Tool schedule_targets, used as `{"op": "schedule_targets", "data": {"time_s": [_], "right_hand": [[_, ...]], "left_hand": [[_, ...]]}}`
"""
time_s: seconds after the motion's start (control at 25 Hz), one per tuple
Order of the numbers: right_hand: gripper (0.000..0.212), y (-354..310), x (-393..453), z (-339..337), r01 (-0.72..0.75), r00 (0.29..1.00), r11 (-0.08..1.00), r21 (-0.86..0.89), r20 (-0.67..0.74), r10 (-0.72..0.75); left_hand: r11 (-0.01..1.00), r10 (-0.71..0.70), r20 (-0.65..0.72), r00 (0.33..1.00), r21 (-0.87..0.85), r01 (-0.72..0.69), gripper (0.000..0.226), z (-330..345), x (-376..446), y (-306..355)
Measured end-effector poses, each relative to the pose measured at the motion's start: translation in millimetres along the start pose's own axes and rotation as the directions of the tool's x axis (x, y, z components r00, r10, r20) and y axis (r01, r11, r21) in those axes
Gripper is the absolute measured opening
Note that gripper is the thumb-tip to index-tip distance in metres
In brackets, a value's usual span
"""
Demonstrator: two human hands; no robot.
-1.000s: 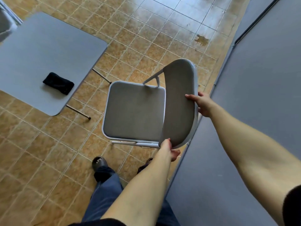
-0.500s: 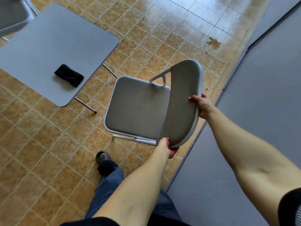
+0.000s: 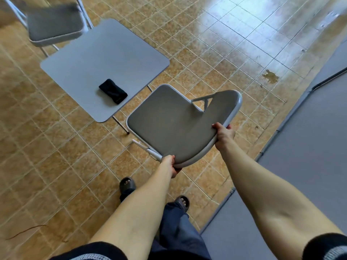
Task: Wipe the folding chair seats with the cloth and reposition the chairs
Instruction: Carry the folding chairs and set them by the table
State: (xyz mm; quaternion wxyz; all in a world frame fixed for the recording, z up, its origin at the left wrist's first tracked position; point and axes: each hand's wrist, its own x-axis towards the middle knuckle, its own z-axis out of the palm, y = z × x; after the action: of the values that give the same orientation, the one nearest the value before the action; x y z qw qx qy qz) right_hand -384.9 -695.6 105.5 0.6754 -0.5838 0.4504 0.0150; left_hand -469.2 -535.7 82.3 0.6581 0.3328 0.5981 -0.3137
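Note:
A grey folding chair (image 3: pixel 169 121) with a pale metal frame hangs tilted in front of me, its backrest (image 3: pixel 212 132) nearest to me. My left hand (image 3: pixel 171 164) grips the backrest's lower left edge. My right hand (image 3: pixel 224 135) grips its right edge. A black folded cloth (image 3: pixel 113 91) lies on a small grey table (image 3: pixel 90 59), to the left of the chair. A second grey folding chair (image 3: pixel 54 23) stands behind that table at the top left, blurred.
A large grey table (image 3: pixel 300 166) runs along the right side, close to my right arm. The floor is tan tile with a worn patch (image 3: pixel 270 76) at the right. My two feet in dark sandals (image 3: pixel 127 184) stand below the held chair.
The chair has swung left and away from the large table, toward the small table. The view has shifted, and the second chair has come into sight. Both hands keep their grip.

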Motion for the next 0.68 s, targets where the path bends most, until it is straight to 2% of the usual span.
{"op": "schedule_targets", "data": {"time_s": [0.2,0.52,0.6,0.68], "right_hand": [[0.019,5.9,-10.9,41.3,-0.032,0.999,0.999,0.006,-0.001,0.032],[0.028,4.8,-15.6,66.8,-0.057,0.998,0.997,-0.045,-0.019,0.056],[0.028,3.0,-16.8,65.6,-0.042,0.999,0.995,-0.085,-0.021,0.04],[0.038,-2.7,-19.1,66.7,0.004,0.999,0.972,-0.235,-0.036,-0.012]], "left_hand": [[0.999,0.05,-0.063,0.997,0.01,-0.049,0.041,-19.9,-7.3,39.4],[0.998,0.052,-0.056,0.997,-0.029,-0.053,0.043,-30.5,-2.9,61.2],[0.997,0.068,-0.041,0.997,-0.038,-0.069,0.042,-30.1,-1.8,60.7],[0.996,0.093,-0.041,0.995,0.0,-0.093,0.037,-32.4,-0.9,60.5]]}}
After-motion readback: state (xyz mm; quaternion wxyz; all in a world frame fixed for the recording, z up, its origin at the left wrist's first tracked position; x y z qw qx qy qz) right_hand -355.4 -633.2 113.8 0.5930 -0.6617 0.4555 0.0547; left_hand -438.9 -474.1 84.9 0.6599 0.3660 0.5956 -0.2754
